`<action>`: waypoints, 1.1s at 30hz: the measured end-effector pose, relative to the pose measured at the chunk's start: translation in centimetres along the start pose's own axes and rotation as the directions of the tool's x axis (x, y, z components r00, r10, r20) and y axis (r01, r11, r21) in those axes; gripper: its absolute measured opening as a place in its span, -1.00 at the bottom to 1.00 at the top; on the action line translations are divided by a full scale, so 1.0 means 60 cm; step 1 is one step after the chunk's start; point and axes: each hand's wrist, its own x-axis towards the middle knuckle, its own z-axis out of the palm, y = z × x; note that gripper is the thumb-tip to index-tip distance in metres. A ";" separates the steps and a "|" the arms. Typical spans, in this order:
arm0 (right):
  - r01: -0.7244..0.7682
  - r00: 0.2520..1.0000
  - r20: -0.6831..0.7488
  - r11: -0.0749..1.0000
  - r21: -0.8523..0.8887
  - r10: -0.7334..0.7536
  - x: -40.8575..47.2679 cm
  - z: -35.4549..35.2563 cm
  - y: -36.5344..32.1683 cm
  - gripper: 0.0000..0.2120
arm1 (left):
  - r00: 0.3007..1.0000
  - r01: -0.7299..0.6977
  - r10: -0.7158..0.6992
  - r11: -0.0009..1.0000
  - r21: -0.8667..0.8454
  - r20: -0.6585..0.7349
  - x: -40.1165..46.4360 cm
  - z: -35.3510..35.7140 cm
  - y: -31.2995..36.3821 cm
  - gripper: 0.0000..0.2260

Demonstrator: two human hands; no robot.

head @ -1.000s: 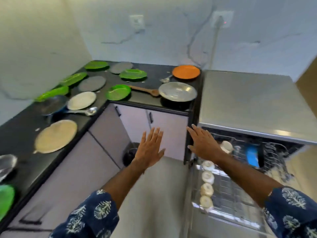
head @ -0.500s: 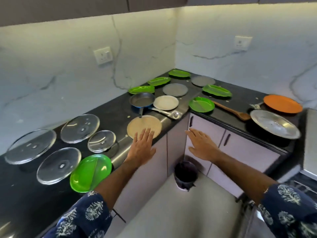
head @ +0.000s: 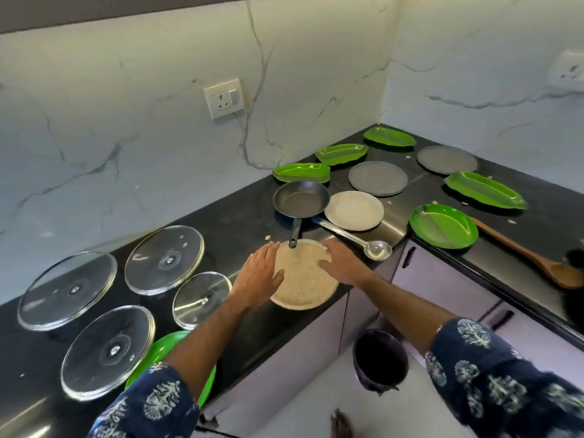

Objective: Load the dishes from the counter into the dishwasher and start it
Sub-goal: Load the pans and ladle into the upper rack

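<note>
Both hands, the left hand (head: 259, 276) and right hand (head: 343, 263), spread open and empty, flank the beige plate (head: 303, 279); its far rim lies under the pan (head: 301, 199) handle, so sliding it clear first seems wise.

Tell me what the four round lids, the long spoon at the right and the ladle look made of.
The four lids look like clear glass: the dark counter shows through, with metal rims. The long spoon looks like wood, brown and matte. The ladle looks like polished steel, its bowl mirror-bright.
</note>
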 end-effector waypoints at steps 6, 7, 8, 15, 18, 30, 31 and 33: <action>-0.250 0.967 0.174 0.820 0.515 0.186 0.174 0.018 -0.038 -0.88 | 0.991 0.116 -0.122 0.989 -0.094 -0.057 0.118 -0.009 -0.019 -0.37; -0.292 0.955 0.217 0.784 0.548 0.204 0.193 0.025 -0.044 -0.87 | 0.988 0.137 -0.144 0.984 -0.113 -0.053 0.128 -0.010 -0.023 -0.37; -0.342 0.939 0.256 0.729 0.593 0.232 0.206 0.033 -0.049 -0.87 | 0.987 0.146 -0.152 0.982 -0.118 -0.045 0.133 -0.010 -0.027 -0.38; -0.486 0.862 0.356 0.384 0.785 0.362 0.294 0.067 -0.066 -0.66 | 0.982 0.188 -0.186 0.978 -0.093 0.034 0.170 -0.022 -0.085 -0.42; -0.519 0.824 0.408 0.238 0.821 0.393 0.305 0.071 -0.079 -0.83 | 0.984 0.177 -0.174 0.978 -0.110 0.036 0.180 -0.025 -0.102 -0.43; -0.289 0.898 -0.055 0.679 0.675 0.436 0.246 0.048 -0.034 -0.79 | 0.977 0.208 -0.179 0.727 -0.654 0.113 0.224 -0.037 -0.144 -0.37; -0.262 0.907 -0.072 0.689 0.676 0.415 0.221 0.043 -0.029 -0.75 | 0.975 0.214 -0.192 0.649 -0.730 0.115 0.228 -0.037 -0.139 -0.36; -0.209 0.923 -0.115 0.731 0.650 0.366 0.168 0.033 -0.016 -0.67 | 0.961 0.236 -0.237 0.437 -0.868 0.142 0.241 -0.038 -0.119 -0.40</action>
